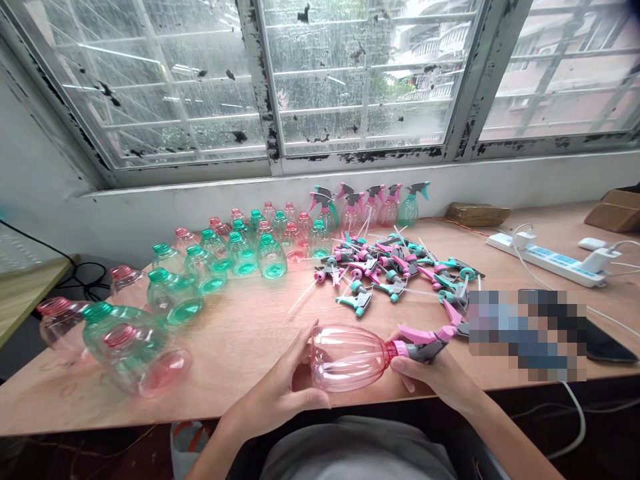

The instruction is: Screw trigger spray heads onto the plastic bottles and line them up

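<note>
A clear pink bottle [350, 357] lies on its side near the table's front edge. My left hand [285, 390] cups its base, fingers wrapped round it. My right hand [430, 373] grips the pink and grey trigger sprayer head [425, 340] sitting on the bottle's neck. Just beyond lies a pile of loose pink and teal sprayer heads [390, 267] with thin white tubes.
Several empty green and pink bottles [240, 257] stand and lie across the left of the wooden table [240, 340]. A few finished spray bottles [370, 207] stand by the window wall. A power strip [550, 257], chargers, cables and a dark phone [607, 343] lie at right.
</note>
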`<act>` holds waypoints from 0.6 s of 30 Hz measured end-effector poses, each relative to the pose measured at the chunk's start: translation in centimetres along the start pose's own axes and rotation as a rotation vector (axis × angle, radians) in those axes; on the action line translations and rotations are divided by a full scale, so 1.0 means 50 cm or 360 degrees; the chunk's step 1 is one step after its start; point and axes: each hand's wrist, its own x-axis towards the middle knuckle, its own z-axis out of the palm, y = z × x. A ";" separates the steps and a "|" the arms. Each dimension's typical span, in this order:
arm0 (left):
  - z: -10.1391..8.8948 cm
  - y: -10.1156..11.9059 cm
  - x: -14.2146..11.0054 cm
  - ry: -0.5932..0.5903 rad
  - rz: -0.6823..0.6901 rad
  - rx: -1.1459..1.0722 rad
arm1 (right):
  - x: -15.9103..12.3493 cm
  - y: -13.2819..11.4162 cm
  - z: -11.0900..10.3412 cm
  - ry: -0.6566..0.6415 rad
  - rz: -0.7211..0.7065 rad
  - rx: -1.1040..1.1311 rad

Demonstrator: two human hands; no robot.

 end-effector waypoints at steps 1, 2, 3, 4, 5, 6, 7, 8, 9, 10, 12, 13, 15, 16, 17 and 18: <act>-0.001 0.000 -0.001 -0.0009 -0.0002 -0.0004 | -0.001 -0.001 0.001 0.0027 0.0002 0.0025; -0.002 0.001 -0.001 -0.0015 0.0000 0.0001 | -0.002 -0.001 0.003 0.0048 0.0007 0.0055; -0.002 0.003 -0.001 -0.0016 0.0001 0.0015 | -0.002 -0.001 0.003 0.0057 0.0009 0.0090; -0.002 0.006 -0.001 -0.0013 -0.0002 0.0039 | -0.002 -0.001 0.004 0.0058 0.0005 0.0127; 0.000 0.009 0.000 -0.0012 -0.0012 0.0066 | -0.001 0.000 0.004 0.0052 -0.0006 0.0164; 0.002 0.012 0.001 -0.0014 -0.0026 0.0086 | 0.000 0.001 0.003 0.0046 -0.0021 0.0197; 0.004 0.015 0.002 -0.0019 -0.0040 0.0099 | 0.001 0.003 0.002 0.0042 -0.0036 0.0221; 0.007 0.018 0.003 -0.0025 -0.0055 0.0105 | 0.003 0.004 0.001 0.0039 -0.0046 0.0236; 0.008 0.020 0.003 -0.0030 -0.0067 0.0107 | 0.004 0.004 0.000 0.0037 -0.0053 0.0243; 0.009 0.021 0.003 -0.0031 -0.0078 0.0107 | 0.004 0.004 0.000 0.0037 -0.0052 0.0244; 0.008 0.021 0.002 -0.0031 -0.0103 0.0119 | 0.004 0.002 0.000 0.0047 -0.0036 0.0239; 0.006 0.020 0.002 -0.0032 -0.0120 0.0125 | 0.004 0.000 0.001 0.0053 -0.0023 0.0234; 0.002 0.018 0.002 -0.0043 -0.0129 0.0110 | 0.002 -0.004 0.004 0.0048 -0.0006 0.0208; 0.000 0.018 0.003 -0.0052 -0.0117 0.0084 | 0.001 -0.006 0.006 0.0038 -0.0003 0.0191; -0.002 0.019 0.003 -0.0063 -0.0098 0.0049 | 0.000 -0.007 0.007 0.0026 -0.0004 0.0177; -0.003 0.021 0.004 -0.0073 -0.0079 0.0015 | 0.000 -0.008 0.008 0.0020 -0.0001 0.0168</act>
